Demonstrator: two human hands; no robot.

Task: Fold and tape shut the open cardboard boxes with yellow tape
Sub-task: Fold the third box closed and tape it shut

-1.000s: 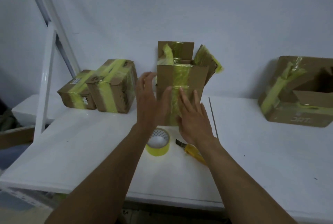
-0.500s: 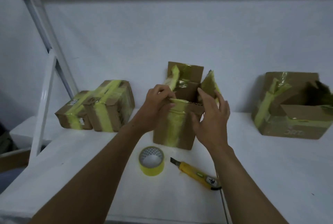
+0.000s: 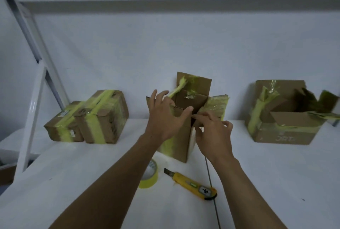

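Box flap [image 3: 215,106] in right hand [image 3: 214,136] pinch

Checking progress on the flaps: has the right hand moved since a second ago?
Yes. The right hand rose up the open brown cardboard box, from front face to top right corner.

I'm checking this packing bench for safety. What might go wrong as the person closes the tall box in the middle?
The yellow utility knife lies with its blade seemingly out, between the forearms; reaching for the roll of yellow tape may brush it. Crumpled old tape on the tall brown cardboard box may stop the flaps that the left hand and right hand handle from lying flat.
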